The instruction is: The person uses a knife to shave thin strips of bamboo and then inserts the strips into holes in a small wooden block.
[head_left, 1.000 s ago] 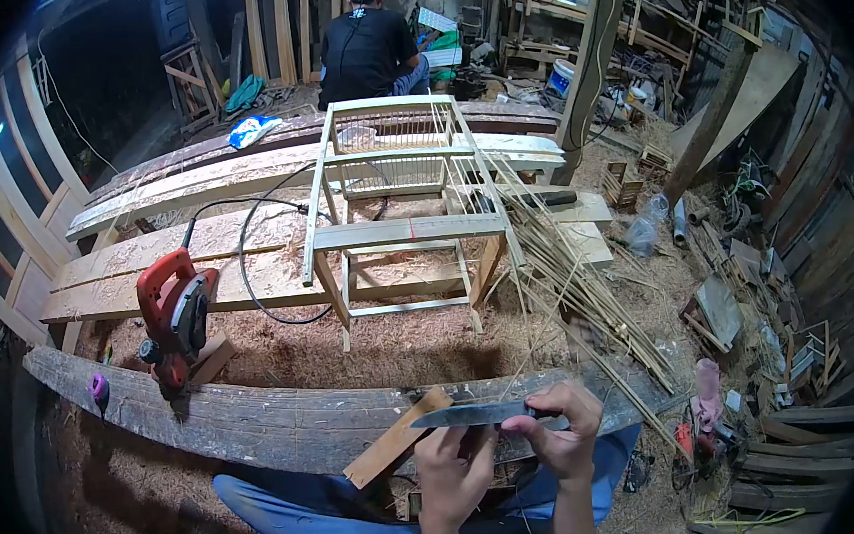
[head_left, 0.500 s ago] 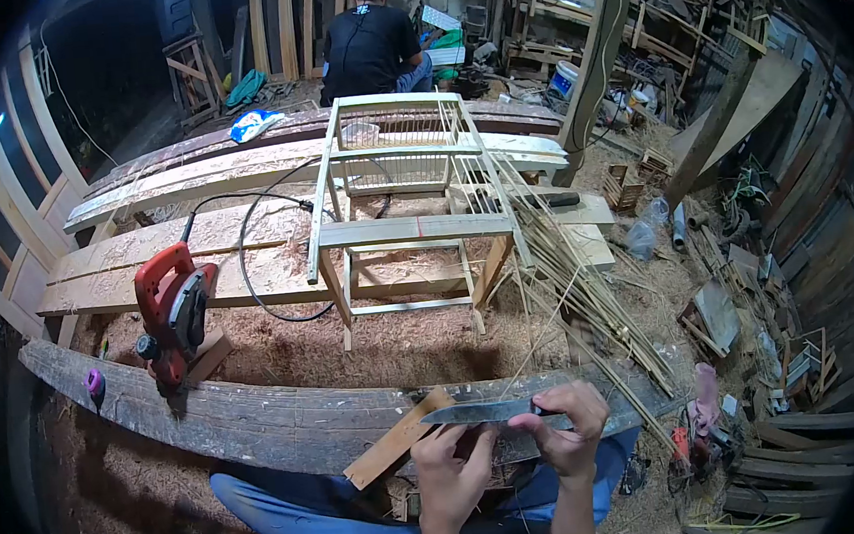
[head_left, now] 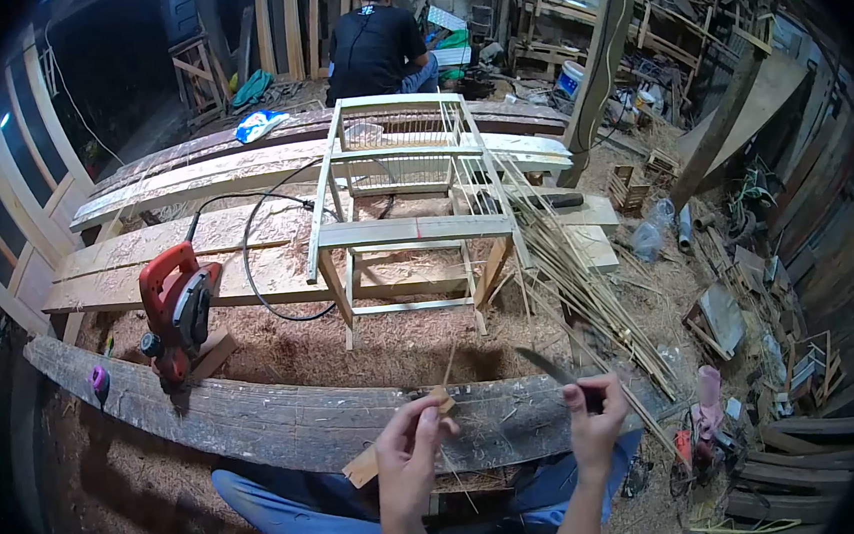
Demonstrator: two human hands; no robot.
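Thin strip (head_left: 450,365), by the look of it, over the weathered plank (head_left: 299,424), pinched in the left hand (head_left: 411,459); right hand (head_left: 596,426) clutches the knife (head_left: 547,366) above that plank, blade tilted up, likely for clearance; wooden frame (head_left: 394,231) beyond.

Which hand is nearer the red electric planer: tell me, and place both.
Left. The left hand is to the right of the red electric planer and lower in the picture; the right hand, holding a knife, is farther out on that same side.
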